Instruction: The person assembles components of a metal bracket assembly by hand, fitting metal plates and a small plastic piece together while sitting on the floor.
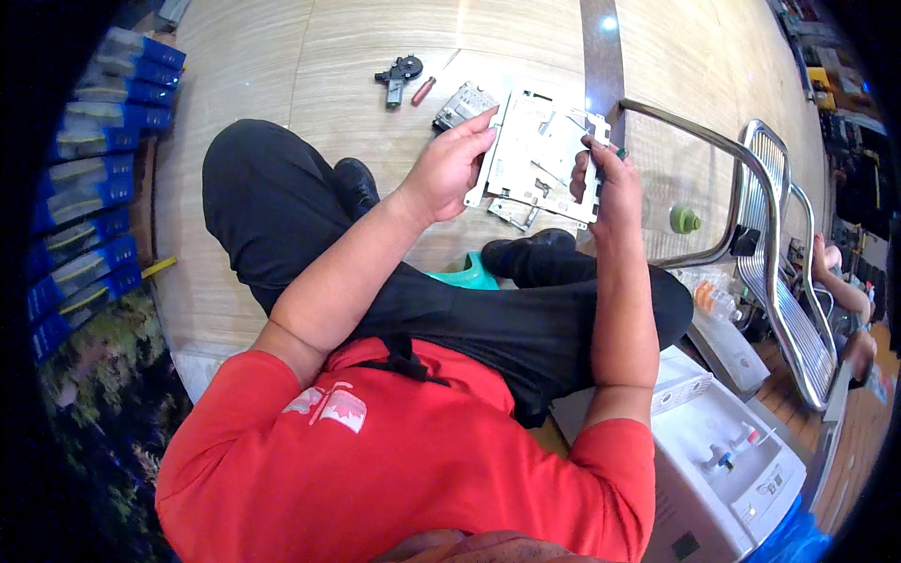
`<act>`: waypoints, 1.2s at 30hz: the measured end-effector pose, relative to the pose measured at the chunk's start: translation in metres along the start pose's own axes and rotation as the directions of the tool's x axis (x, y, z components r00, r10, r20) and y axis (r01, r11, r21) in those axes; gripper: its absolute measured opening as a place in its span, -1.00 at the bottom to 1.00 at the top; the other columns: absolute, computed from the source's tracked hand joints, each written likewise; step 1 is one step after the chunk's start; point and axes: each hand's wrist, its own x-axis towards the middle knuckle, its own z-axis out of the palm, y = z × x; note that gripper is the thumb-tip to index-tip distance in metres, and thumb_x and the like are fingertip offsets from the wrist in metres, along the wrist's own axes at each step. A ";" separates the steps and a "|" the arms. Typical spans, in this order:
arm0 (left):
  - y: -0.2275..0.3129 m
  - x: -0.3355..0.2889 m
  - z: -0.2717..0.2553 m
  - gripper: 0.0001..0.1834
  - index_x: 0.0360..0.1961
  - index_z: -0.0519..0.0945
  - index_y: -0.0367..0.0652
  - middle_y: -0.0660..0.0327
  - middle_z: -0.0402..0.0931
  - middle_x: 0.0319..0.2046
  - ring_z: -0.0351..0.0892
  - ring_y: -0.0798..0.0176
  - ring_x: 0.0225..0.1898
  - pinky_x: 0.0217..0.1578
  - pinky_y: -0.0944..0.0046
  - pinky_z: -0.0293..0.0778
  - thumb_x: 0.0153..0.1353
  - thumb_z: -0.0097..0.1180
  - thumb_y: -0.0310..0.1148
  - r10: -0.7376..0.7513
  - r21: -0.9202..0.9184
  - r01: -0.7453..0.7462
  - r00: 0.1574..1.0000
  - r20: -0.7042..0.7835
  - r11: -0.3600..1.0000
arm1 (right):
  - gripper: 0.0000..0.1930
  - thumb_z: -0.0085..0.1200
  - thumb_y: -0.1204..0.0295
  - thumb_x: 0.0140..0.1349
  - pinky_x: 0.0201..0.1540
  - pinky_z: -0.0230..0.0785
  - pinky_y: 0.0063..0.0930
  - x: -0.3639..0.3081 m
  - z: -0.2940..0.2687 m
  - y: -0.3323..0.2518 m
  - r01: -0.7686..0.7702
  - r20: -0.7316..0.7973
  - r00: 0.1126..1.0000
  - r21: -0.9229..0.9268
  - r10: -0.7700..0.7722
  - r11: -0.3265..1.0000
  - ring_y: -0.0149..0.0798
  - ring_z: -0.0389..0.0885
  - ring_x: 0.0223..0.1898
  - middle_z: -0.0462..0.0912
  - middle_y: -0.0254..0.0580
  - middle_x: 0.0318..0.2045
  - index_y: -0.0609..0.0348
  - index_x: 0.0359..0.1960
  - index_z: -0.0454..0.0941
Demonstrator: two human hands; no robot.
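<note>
A flat, whitish metal chassis plate (530, 155) with cutouts and small tabs is held up in front of me. My left hand (446, 169) grips its left edge, thumb and fingers closed around the rim. On the opposite edge my right hand (612, 183) holds on, with its thumb on top and dark smudges on the fingers. Behind the plate, partly hidden by it, a grey metal unit (465, 103) lies on the floor. A small metal bracket (511, 214) sits below the plate. Left of the unit are a red-handled screwdriver (424, 91) and a black geared motor (401, 75).
A chrome-framed chair (770, 216) stands at the right, with a green-capped bottle (685, 220) by its frame. A white water dispenser (723, 450) is at the lower right. Stacked blue boxes (99, 178) line the left. Another person's arm (840, 286) shows far right.
</note>
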 end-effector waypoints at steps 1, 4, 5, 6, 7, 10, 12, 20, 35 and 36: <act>0.000 0.000 -0.001 -0.50 0.36 0.09 -0.33 -0.01 0.41 0.14 0.51 0.19 0.10 0.09 0.23 0.50 0.43 -0.34 -0.47 -0.004 0.004 0.004 1.000 0.001 1.000 | -0.80 -0.03 0.41 0.30 -0.64 0.29 -0.58 0.000 -0.001 0.000 0.001 -0.003 1.000 0.005 -0.001 1.000 -0.42 0.43 -0.64 0.51 -0.28 -0.57 0.26 -0.13 0.46; -0.001 0.001 -0.001 -0.50 0.36 0.09 -0.33 -0.01 0.41 0.13 0.52 0.19 0.08 0.06 0.23 0.52 0.42 -0.33 -0.46 -0.013 -0.009 0.013 1.000 -0.024 1.000 | -0.79 -0.03 0.39 0.31 -0.63 0.30 -0.60 0.000 -0.002 0.001 -0.021 0.027 0.999 0.053 0.019 0.998 -0.43 0.44 -0.63 0.52 -0.28 -0.55 0.25 -0.12 0.46; -0.001 0.000 -0.001 -0.50 0.36 0.08 -0.33 -0.02 0.42 0.12 0.53 0.19 0.07 0.05 0.23 0.53 0.42 -0.34 -0.46 -0.021 -0.008 0.021 0.999 -0.034 1.000 | -0.79 -0.04 0.39 0.31 -0.63 0.29 -0.60 -0.001 -0.001 0.001 0.026 0.029 0.999 0.005 -0.026 1.000 -0.44 0.44 -0.62 0.52 -0.28 -0.55 0.25 -0.11 0.45; 0.000 0.000 0.000 -0.50 0.36 0.08 -0.33 -0.02 0.42 0.11 0.54 0.19 0.06 0.04 0.22 0.55 0.42 -0.34 -0.46 -0.028 -0.006 0.028 0.999 -0.045 1.000 | -0.78 -0.04 0.39 0.31 -0.63 0.28 -0.61 -0.002 0.000 0.001 0.071 0.033 0.997 -0.045 -0.070 0.996 -0.45 0.44 -0.61 0.52 -0.28 -0.54 0.26 -0.10 0.45; 0.001 -0.001 0.000 -0.50 0.36 0.08 -0.33 -0.02 0.42 0.11 0.54 0.19 0.06 0.04 0.22 0.55 0.42 -0.34 -0.46 -0.034 -0.002 0.034 0.998 -0.044 0.999 | -0.78 -0.04 0.39 0.31 -0.63 0.28 -0.61 -0.003 0.001 0.001 0.072 0.028 0.997 -0.039 -0.071 0.997 -0.45 0.44 -0.61 0.52 -0.28 -0.54 0.26 -0.10 0.45; 0.003 -0.002 0.004 -0.50 0.36 0.09 -0.34 -0.03 0.43 0.10 0.55 0.19 0.04 0.02 0.22 0.56 0.42 -0.35 -0.46 -0.030 -0.012 0.030 0.998 -0.058 0.999 | -0.78 0.00 0.41 0.29 -0.60 0.31 -0.57 -0.004 0.001 0.001 0.063 0.030 0.998 -0.003 -0.062 0.998 -0.44 0.45 -0.62 0.54 -0.26 -0.55 0.33 -0.15 0.49; 0.004 -0.005 0.010 -0.51 0.35 0.11 -0.35 -0.03 0.42 0.10 0.56 0.19 0.03 0.02 0.22 0.56 0.42 -0.35 -0.46 0.003 0.032 0.000 0.994 -0.113 0.999 | -0.78 0.00 0.41 0.29 -0.61 0.31 -0.57 -0.004 0.002 0.001 0.052 0.025 0.998 0.005 -0.052 0.999 -0.44 0.45 -0.63 0.54 -0.26 -0.56 0.33 -0.14 0.49; -0.004 -0.004 0.011 -0.51 0.34 0.13 -0.35 -0.01 0.41 0.14 0.48 0.19 0.11 0.11 0.23 0.46 0.41 -0.35 -0.47 0.055 0.082 -0.045 0.990 -0.128 0.996 | -0.82 0.01 0.42 0.28 -0.64 0.28 -0.58 -0.008 0.010 0.002 0.053 -0.011 0.999 0.015 -0.053 0.998 -0.45 0.43 -0.67 0.52 -0.29 -0.59 0.29 -0.19 0.49; -0.018 -0.003 0.003 -0.51 0.34 0.13 -0.41 0.02 0.37 0.17 0.41 0.26 0.14 0.15 0.31 0.35 0.42 -0.29 -0.47 0.227 0.182 -0.199 0.962 -0.150 0.963 | -0.81 0.03 0.39 0.28 -0.66 0.21 -0.58 -0.002 0.010 0.009 0.074 -0.001 0.997 0.006 -0.074 0.997 -0.46 0.39 -0.67 0.49 -0.31 -0.59 0.25 -0.18 0.50; -0.017 -0.003 0.004 -0.51 0.34 0.13 -0.41 0.02 0.37 0.17 0.41 0.26 0.14 0.15 0.32 0.35 0.42 -0.29 -0.46 0.222 0.179 -0.195 0.964 -0.145 0.964 | -0.80 0.03 0.38 0.28 -0.65 0.22 -0.59 -0.002 0.009 0.010 0.082 0.010 0.997 -0.002 -0.082 0.997 -0.46 0.39 -0.66 0.49 -0.31 -0.58 0.25 -0.16 0.49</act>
